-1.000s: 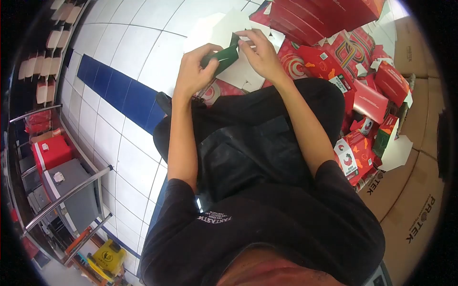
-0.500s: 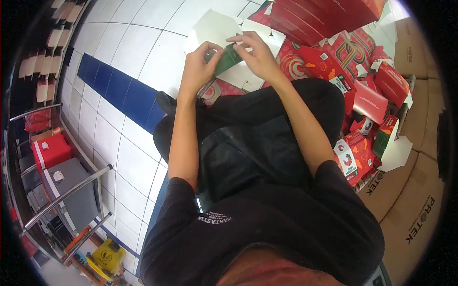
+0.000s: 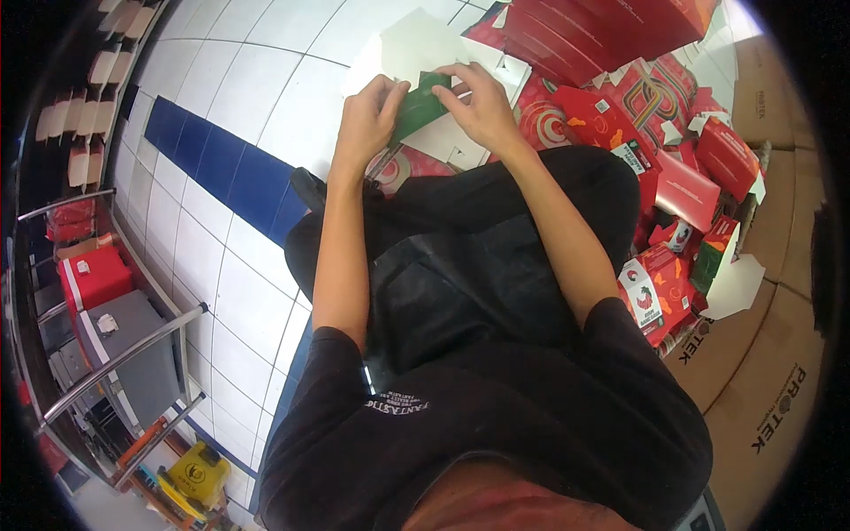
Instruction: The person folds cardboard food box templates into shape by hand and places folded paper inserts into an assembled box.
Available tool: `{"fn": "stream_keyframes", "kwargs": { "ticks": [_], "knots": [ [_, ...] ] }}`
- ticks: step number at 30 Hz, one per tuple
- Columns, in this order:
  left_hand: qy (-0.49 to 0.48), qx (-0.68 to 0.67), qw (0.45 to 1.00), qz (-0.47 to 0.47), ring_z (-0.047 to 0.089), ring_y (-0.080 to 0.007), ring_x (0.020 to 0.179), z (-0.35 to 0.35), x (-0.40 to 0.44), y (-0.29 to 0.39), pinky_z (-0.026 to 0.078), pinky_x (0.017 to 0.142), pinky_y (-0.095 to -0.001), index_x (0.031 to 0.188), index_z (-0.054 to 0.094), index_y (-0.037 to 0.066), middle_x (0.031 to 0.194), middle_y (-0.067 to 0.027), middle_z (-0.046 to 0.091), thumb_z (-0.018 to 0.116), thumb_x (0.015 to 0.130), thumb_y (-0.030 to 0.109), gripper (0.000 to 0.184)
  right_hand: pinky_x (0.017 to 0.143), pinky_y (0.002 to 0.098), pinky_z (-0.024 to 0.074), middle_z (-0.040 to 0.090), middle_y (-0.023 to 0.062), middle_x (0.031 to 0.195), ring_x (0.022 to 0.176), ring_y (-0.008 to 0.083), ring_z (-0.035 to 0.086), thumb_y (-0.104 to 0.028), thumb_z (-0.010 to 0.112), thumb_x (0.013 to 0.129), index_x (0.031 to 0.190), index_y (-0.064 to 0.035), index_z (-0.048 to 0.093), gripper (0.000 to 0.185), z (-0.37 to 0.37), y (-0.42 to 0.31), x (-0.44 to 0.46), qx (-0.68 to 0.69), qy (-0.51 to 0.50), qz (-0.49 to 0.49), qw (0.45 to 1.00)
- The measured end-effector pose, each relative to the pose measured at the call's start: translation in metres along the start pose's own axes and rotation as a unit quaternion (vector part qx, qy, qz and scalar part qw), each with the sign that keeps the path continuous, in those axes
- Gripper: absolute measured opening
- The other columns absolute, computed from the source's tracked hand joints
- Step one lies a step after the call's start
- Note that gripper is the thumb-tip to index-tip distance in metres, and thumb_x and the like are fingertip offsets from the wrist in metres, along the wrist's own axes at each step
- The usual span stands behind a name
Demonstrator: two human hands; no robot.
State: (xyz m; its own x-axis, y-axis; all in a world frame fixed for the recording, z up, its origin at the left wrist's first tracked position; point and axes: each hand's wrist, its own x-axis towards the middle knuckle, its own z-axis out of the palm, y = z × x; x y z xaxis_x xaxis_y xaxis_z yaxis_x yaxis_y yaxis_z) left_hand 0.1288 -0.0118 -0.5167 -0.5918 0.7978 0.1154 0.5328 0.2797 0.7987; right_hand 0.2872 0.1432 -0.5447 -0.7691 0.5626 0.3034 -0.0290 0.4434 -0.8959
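Note:
A partly folded carton with a green side panel (image 3: 420, 108) is between my hands at the top middle, in front of my crossed legs. Its white inner flaps (image 3: 414, 44) spread out behind and to the right. My left hand (image 3: 370, 122) closes on the left edge of the green panel, thumb on the near side. At the panel's right end, my right hand (image 3: 481, 108) pinches the upper edge between thumb and fingers. Part of the carton is covered by my fingers. A red patterned sheet (image 3: 416, 168) shows beneath it.
Red printed cartons (image 3: 651, 283) lie piled on my right, with a large red box (image 3: 593, 40) behind. Brown cardboard boxes (image 3: 761, 389) line the right edge. On the left are a metal-framed rack (image 3: 124, 363) and white floor tiles (image 3: 248, 283) with a blue strip.
My hands have shifted slightly apart along the carton's edge, and more of the green panel shows between them. The white flap behind has tilted up a little.

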Motion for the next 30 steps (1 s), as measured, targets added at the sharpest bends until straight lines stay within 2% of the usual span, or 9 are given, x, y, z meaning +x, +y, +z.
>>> {"fn": "stream_keyframes", "kwargs": {
  "ticks": [1, 3, 6, 9, 16, 24, 26, 29, 30],
  "knots": [
    [0.0, 0.0, 1.0, 0.0, 0.055, -0.0089, 0.069, -0.001, 0.0, 0.002, 0.047, 0.063, -0.0309, 0.099, 0.072, -0.002, 0.072, -0.0059, 0.068, 0.068, 0.11, 0.025, 0.029, 0.079, 0.0407, 0.0625, 0.069, 0.0195, 0.114, 0.089, 0.0322, 0.078, -0.017, 0.077, 0.098, 0.125, -0.0033, 0.075, 0.03, 0.0, -0.002, 0.0, -0.004, 0.01, 0.0, 1.0],
    [0.007, 0.004, 1.0, 0.016, 0.06, -0.0253, 0.059, -0.001, -0.001, 0.007, 0.046, 0.06, -0.041, 0.098, 0.071, -0.004, 0.07, -0.0199, 0.066, 0.069, 0.109, 0.026, 0.031, 0.079, 0.0403, 0.0626, 0.069, 0.0193, 0.115, 0.089, 0.0316, 0.078, -0.017, 0.078, 0.098, 0.125, -0.003, 0.075, 0.03, -0.001, -0.006, -0.001, -0.007, 0.019, 0.001, 1.0],
    [0.013, 0.002, 1.0, 0.016, 0.063, -0.03, 0.061, -0.001, -0.003, 0.01, 0.048, 0.062, -0.042, 0.1, 0.07, -0.003, 0.072, -0.0213, 0.067, 0.067, 0.11, 0.026, 0.03, 0.078, 0.0392, 0.0626, 0.069, 0.0199, 0.116, 0.088, 0.0311, 0.078, -0.016, 0.078, 0.098, 0.124, -0.0032, 0.076, 0.029, -0.002, -0.01, -0.002, -0.003, 0.002, -0.009, 1.0],
    [0.016, 0.0, 1.0, 0.027, 0.067, -0.0336, 0.063, -0.001, -0.004, 0.009, 0.049, 0.064, -0.043, 0.104, 0.07, -0.002, 0.073, -0.023, 0.068, 0.064, 0.112, 0.026, 0.03, 0.076, 0.0358, 0.0628, 0.064, 0.0141, 0.107, 0.088, 0.0262, 0.077, -0.016, 0.079, 0.099, 0.128, -0.0076, 0.077, 0.03, -0.004, -0.011, -0.002, -0.011, 0.002, -0.037, 0.999],
    [0.004, 0.015, 1.0, 0.026, 0.07, -0.0352, 0.065, 0.0, -0.007, 0.007, 0.05, 0.064, -0.0441, 0.108, 0.069, -0.001, 0.073, -0.0234, 0.069, 0.059, 0.114, 0.026, 0.029, 0.076, 0.034, 0.0621, 0.065, 0.0124, 0.104, 0.088, 0.0241, 0.076, -0.014, 0.078, 0.1, 0.125, -0.0083, 0.079, 0.026, -0.001, -0.007, -0.004, -0.038, -0.063, -0.067, 0.995],
    [0.04, -0.007, 0.999, 0.036, 0.064, -0.0239, 0.053, -0.008, -0.007, 0.015, 0.045, 0.055, -0.0388, 0.108, 0.07, 0.001, 0.061, -0.0154, 0.062, 0.058, 0.114, 0.022, 0.024, 0.075, 0.0338, 0.0594, 0.067, 0.0101, 0.105, 0.089, 0.0206, 0.075, -0.02, 0.079, 0.102, 0.128, -0.0106, 0.081, 0.028, 0.004, -0.001, -0.002, 0.04, -0.043, 0.001, 0.998],
    [0.041, -0.009, 0.998, 0.036, 0.064, -0.0259, 0.053, -0.01, -0.009, 0.017, 0.045, 0.055, -0.0396, 0.108, 0.069, 0.001, 0.061, -0.0158, 0.063, 0.058, 0.113, 0.02, 0.023, 0.082, 0.039, 0.0618, 0.073, 0.0159, 0.114, 0.095, 0.0293, 0.077, -0.024, 0.076, 0.101, 0.124, -0.0091, 0.082, 0.028, 0.003, -0.002, -0.003, 0.056, -0.076, -0.005, 0.996],
    [0.045, -0.014, 0.997, 0.059, 0.066, -0.0304, 0.054, -0.011, -0.013, 0.014, 0.047, 0.056, -0.0418, 0.107, 0.069, 0.001, 0.063, -0.0168, 0.065, 0.06, 0.112, 0.019, 0.02, 0.079, 0.0348, 0.0588, 0.068, 0.0114, 0.108, 0.092, 0.0234, 0.075, -0.021, 0.079, 0.102, 0.128, -0.0112, 0.081, 0.029, 0.011, 0.001, -0.007, 0.037, -0.1, -0.044, 0.993],
    [0.051, -0.019, 0.995, 0.086, 0.067, -0.0329, 0.055, -0.011, -0.011, 0.014, 0.048, 0.056, -0.0432, 0.107, 0.069, 0.002, 0.065, -0.0174, 0.066, 0.061, 0.111, 0.019, 0.019, 0.084, 0.0378, 0.0587, 0.069, 0.0144, 0.11, 0.098, 0.0269, 0.075, -0.023, 0.08, 0.101, 0.129, -0.012, 0.081, 0.03, 0.013, 0.001, -0.01, 0.014, -0.12, -0.024, 0.992]
  ]
}}
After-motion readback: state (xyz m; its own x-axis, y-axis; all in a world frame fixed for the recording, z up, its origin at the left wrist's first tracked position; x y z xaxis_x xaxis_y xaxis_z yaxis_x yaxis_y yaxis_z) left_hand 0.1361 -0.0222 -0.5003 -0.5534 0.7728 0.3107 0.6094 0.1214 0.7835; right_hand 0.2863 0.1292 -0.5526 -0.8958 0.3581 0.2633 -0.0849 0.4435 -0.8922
